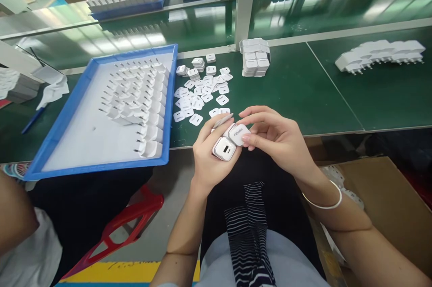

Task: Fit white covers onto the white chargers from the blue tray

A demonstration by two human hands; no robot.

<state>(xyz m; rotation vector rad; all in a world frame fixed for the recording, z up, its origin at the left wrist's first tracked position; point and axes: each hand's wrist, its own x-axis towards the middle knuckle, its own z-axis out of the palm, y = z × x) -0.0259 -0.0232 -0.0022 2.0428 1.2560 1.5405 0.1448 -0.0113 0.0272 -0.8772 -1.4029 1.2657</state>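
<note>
My left hand [209, 161] is closed around white charger housings. The end of one charger [224, 149], with its dark port slots, faces up. A thin white cover plate [223, 119] also sticks out between the fingers of this hand. My right hand [275, 136] pinches a white cover plate [239, 134] printed "Fibaks" at the end of the second charger. Whether that plate is seated or only resting there, I cannot tell. Beyond my hands, many loose white cover plates [197, 94] lie scattered on the green bench [286, 93].
Left of the plates, a blue-rimmed tray [172, 102] holds rows of chargers, prongs up. A block of stacked chargers [255, 58] stands at the back, and another row [381, 55] lies far right. A seated person's arm [15, 215] and a red stool [124, 224] are at left.
</note>
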